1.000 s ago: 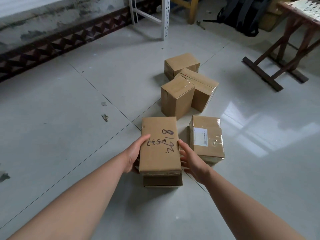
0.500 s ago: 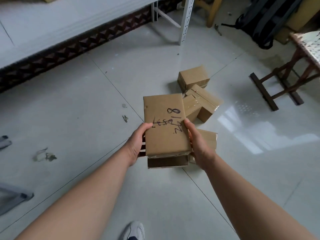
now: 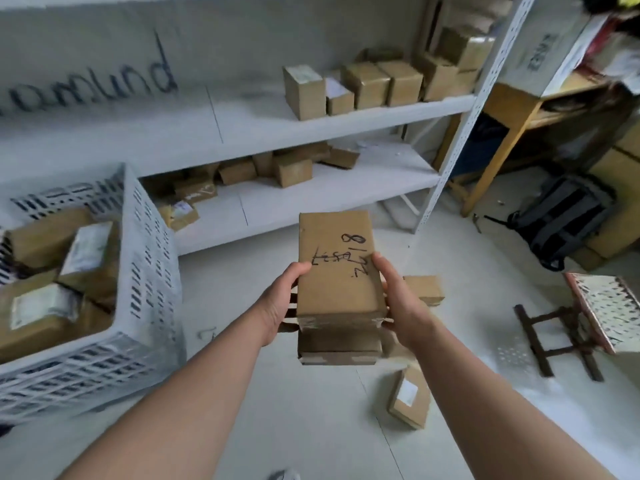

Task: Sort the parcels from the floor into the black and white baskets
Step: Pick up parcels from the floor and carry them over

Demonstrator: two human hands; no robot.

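Note:
A brown cardboard parcel (image 3: 337, 271) with black handwriting on top is held in the air in front of me. My left hand (image 3: 278, 303) grips its left side and my right hand (image 3: 398, 299) grips its right side. The white slotted basket (image 3: 149, 271) stands at the left with several parcels inside. On the floor lie more parcels: one with a white label (image 3: 408, 398) below my right forearm and another (image 3: 424, 289) partly hidden behind my right hand. No black basket shows in this view.
A white metal shelf rack (image 3: 346, 123) with several cardboard boxes runs along the wall ahead. A dark backpack (image 3: 568, 220) lies at the right near a wooden table leg (image 3: 498, 147). A small wooden stool (image 3: 595, 317) stands at the right.
Both hands have lifted the handwritten parcel off the floor to chest height. The view has swung up and left, bringing the white basket and shelves into sight.

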